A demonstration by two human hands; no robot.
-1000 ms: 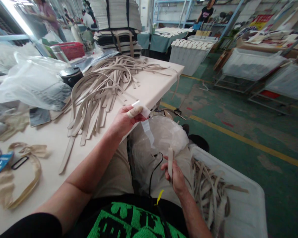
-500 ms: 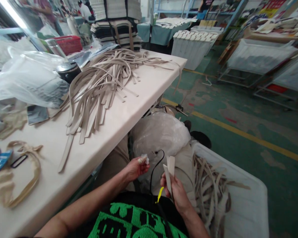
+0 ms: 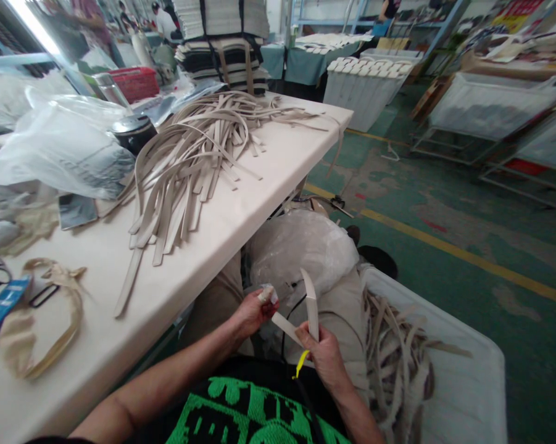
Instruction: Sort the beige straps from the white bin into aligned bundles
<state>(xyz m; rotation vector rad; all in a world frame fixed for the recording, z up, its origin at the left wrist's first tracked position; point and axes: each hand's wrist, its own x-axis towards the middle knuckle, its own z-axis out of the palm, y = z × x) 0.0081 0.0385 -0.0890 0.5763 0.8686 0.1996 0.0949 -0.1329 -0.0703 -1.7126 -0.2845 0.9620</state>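
My right hand (image 3: 321, 348) is closed around a beige strap (image 3: 313, 311), whose flat ends stick up and out to the left above the fingers. A few centimetres to the left, my left hand (image 3: 255, 312) pinches a small crumpled white wad (image 3: 269, 295), perhaps cloth or tissue. One strap end reaches close to the left fingers; whether they touch I cannot tell. A yellow tag (image 3: 300, 364) on a black cord hangs beside my right hand. Both hands are above my lap, near a clear plastic bag (image 3: 305, 243).
A heap of beige straps (image 3: 189, 160) lies on the white table (image 3: 166, 296) at my left. More straps (image 3: 393, 364) fill part of a white bin (image 3: 467, 382) at my right. A plastic bag (image 3: 69, 142), black-lidded pot (image 3: 134, 132) and beige fabric loop (image 3: 69, 320) are on the table.
The strap ends in my right hand have spread apart, one now angling left toward my left hand. My left hand keeps the white wad. The view has shifted slightly.
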